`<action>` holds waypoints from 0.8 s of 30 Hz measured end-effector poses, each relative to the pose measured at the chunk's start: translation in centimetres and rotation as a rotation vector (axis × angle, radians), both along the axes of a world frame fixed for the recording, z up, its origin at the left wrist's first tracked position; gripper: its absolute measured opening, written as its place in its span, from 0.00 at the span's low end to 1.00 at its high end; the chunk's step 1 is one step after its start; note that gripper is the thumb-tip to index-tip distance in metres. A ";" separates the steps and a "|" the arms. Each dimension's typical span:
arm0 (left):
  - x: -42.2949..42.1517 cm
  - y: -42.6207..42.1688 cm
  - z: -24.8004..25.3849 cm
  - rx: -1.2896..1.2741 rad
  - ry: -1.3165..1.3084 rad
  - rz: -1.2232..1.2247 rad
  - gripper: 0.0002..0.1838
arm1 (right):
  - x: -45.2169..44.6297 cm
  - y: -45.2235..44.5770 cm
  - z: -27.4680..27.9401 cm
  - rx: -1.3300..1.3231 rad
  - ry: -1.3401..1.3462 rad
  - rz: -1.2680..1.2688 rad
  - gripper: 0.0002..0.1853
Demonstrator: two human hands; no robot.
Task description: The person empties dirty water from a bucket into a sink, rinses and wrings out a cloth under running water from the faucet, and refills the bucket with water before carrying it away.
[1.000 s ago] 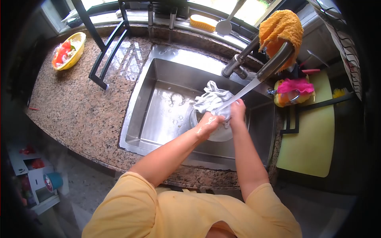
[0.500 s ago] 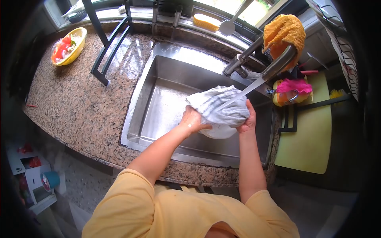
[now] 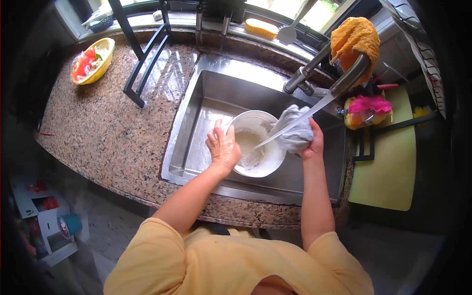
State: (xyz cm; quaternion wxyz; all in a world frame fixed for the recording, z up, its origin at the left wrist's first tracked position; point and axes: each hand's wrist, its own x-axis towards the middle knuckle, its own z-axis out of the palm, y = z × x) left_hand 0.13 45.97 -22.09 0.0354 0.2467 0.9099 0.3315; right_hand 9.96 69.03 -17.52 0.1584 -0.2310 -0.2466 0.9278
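My right hand (image 3: 313,141) grips a wet, bunched grey-white cloth (image 3: 295,130) beside the right rim of a white bucket (image 3: 273,164). The bucket stands in the steel sink (image 3: 209,101), with cloudy water inside. On the bucket's left rim sits my left hand (image 3: 223,147), its fingers curled at the outside and the thumb over the edge; part of the rim is hidden beneath it. A stream of water from the faucet (image 3: 350,78) passes across the cloth and falls into the bucket.
An orange cloth (image 3: 355,44) hangs over the faucet. Right of the sink are a pink scrubber (image 3: 368,104) and a green board (image 3: 386,169). A black metal frame (image 3: 147,66) and a yellow bowl (image 3: 98,71) stand on the granite counter (image 3: 113,142). A yellow brush (image 3: 261,28) lies behind.
My left hand has let go of the cloth and moved to the bucket's left rim. The cloth, bunched in my right hand, has shifted right, uncovering the bucket. The view has shifted slightly.
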 end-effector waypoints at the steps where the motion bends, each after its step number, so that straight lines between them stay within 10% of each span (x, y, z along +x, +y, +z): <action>1: 0.3 0.6 0.4 0.002 0.118 0.013 0.26 | -0.7 -0.3 0.1 0.012 -0.058 0.013 0.19; 5: -1.7 5.9 -2.8 0.571 -0.802 -0.144 0.29 | -3.8 -2.6 1.0 0.316 -0.091 0.108 0.15; 7: -2.0 6.0 5.0 0.707 -1.644 0.151 0.41 | -4.4 -5.2 1.9 0.609 -0.239 0.141 0.15; 11: -1.9 8.1 1.3 1.078 -1.815 0.062 0.22 | -4.4 -11.9 1.3 1.681 -0.526 0.042 0.15; 15: 1.8 8.6 1.3 1.152 -1.662 0.251 0.11 | -5.9 -6.7 -1.4 1.312 -0.936 -0.238 0.15; 21: -0.7 8.9 -0.3 1.334 -1.997 0.086 0.27 | -4.5 -8.8 -3.0 1.677 -0.591 -0.302 0.15; 23: -0.5 8.1 -3.7 1.719 -1.954 -0.797 0.25 | -4.4 -11.1 -1.6 1.696 -0.653 -0.258 0.14; 24: 0.2 8.3 -2.1 1.498 -1.981 -0.328 0.24 | -4.5 -11.4 -1.3 1.627 -0.706 -0.277 0.14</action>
